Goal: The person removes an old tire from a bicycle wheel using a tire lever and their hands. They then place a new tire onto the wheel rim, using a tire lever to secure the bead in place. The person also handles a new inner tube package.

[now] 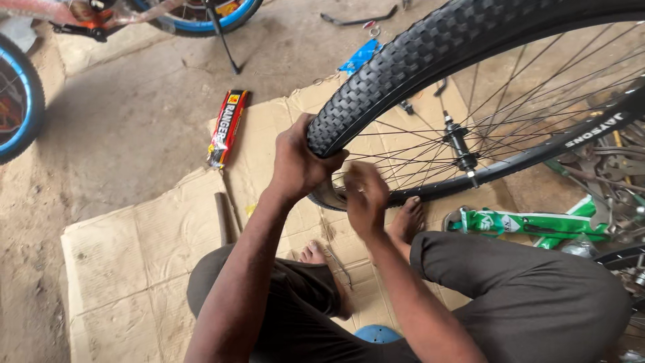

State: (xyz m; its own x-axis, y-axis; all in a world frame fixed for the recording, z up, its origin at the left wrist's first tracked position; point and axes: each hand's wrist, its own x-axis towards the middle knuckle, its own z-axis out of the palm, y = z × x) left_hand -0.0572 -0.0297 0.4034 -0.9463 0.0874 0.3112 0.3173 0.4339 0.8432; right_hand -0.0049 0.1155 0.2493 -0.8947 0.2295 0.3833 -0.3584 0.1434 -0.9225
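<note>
A large bicycle wheel with a knobby black tyre (403, 60), a black rim (537, 151), thin spokes and a hub (460, 144) stands tilted in front of me. My left hand (295, 161) grips the tyre's outer tread at its lower left end. My right hand (365, 198) is blurred and sits at the rim's inner edge just below, fingers curled against the tyre bead. Whether it holds a tool I cannot tell. My bare feet (406, 218) rest on the cardboard under the wheel.
Flattened cardboard (134, 255) covers the concrete floor. A red and black long packet (225, 128) lies at its far edge. A green bicycle frame part (531, 225) lies to the right. Other bicycles (20, 101) stand at the top left, with a kickstand (225, 44) nearby.
</note>
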